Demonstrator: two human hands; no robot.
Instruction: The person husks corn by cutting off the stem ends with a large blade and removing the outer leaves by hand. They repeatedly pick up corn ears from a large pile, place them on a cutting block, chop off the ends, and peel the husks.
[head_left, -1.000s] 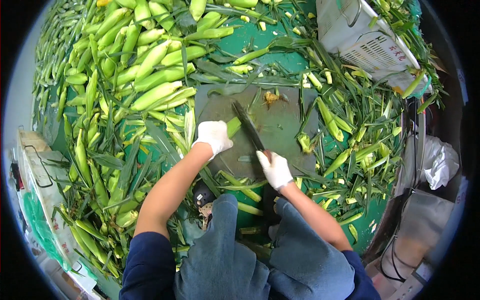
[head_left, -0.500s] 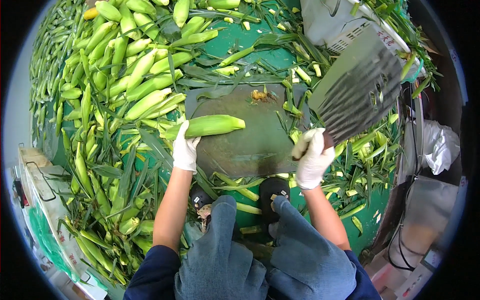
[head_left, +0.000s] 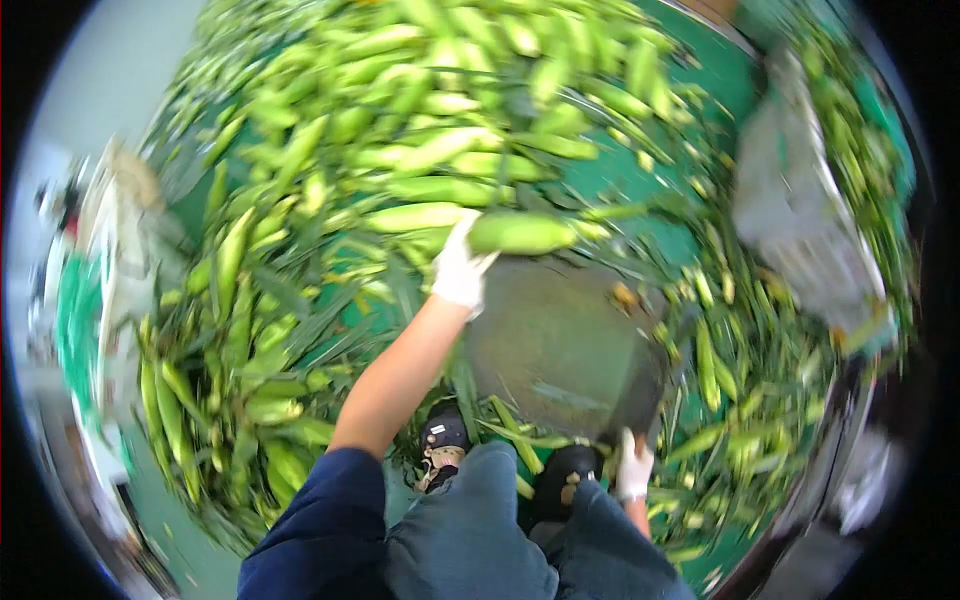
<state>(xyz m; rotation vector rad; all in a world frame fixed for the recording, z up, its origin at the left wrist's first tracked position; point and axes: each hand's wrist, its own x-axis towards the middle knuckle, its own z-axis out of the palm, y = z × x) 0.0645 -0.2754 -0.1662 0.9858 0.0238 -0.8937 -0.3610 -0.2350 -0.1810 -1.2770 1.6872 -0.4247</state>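
My left hand (head_left: pixel 462 272), in a white glove, is closed around the left end of a green-husked ear of corn (head_left: pixel 525 233). The corn lies crosswise over the far edge of a dark cutting board (head_left: pixel 540 340), beside the corn pile. Low at the board's near right corner, my gloved right hand (head_left: pixel 633 470) is closed on the handle of a cleaver (head_left: pixel 640 390). Its blade looks dark and narrow from this angle, along the board's right side. Motion blurs the picture, and part of the right hand's grip is hard to make out.
A large heap of husked-on corn ears (head_left: pixel 440 150) spreads across the far side and left. Cut leaves and stem pieces (head_left: pixel 740 400) litter the green floor (head_left: pixel 715 80) on the right. A white crate (head_left: pixel 800 200) full of leaves stands far right. My shoes (head_left: pixel 570 480) are near the board.
My left hand has carried the corn away from over the board's middle to its far edge. My right hand has lowered the cleaver from a raised position. The view has turned leftward.
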